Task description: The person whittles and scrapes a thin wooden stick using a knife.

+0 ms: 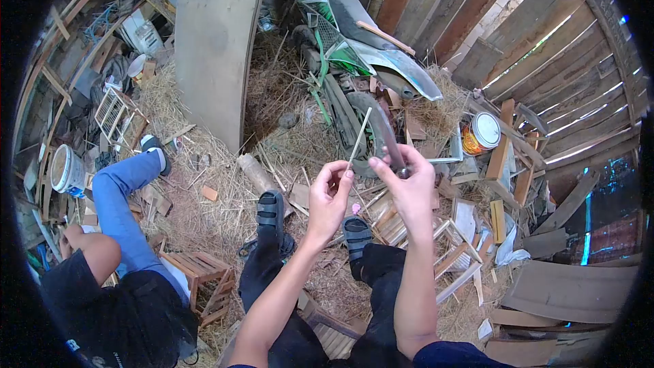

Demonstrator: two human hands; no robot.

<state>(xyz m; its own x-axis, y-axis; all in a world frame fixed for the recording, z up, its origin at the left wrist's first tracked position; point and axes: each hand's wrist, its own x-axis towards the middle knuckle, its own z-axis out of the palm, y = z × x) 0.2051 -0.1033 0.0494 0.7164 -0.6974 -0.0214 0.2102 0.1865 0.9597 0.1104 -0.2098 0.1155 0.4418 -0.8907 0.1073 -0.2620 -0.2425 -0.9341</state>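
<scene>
Near the middle of the view, my left hand (332, 197) pinches the lower end of a thin pale wooden stick (361, 135), which points up and slightly right. Close by on the right, my right hand (411, 187) is closed around the handle end of a curved dark blade (391, 142). The blade rises from that hand, just right of the stick, and a small gap separates the two. Part of the handle is hidden by the fingers.
Another person (129, 300) sits at the left on a wooden stool. A green and white motorbike (347, 34) stands ahead beside a tall board (216, 48). Buckets (67, 170), a paint can (485, 129), small wooden frames (121, 117) and wood scraps lie on straw.
</scene>
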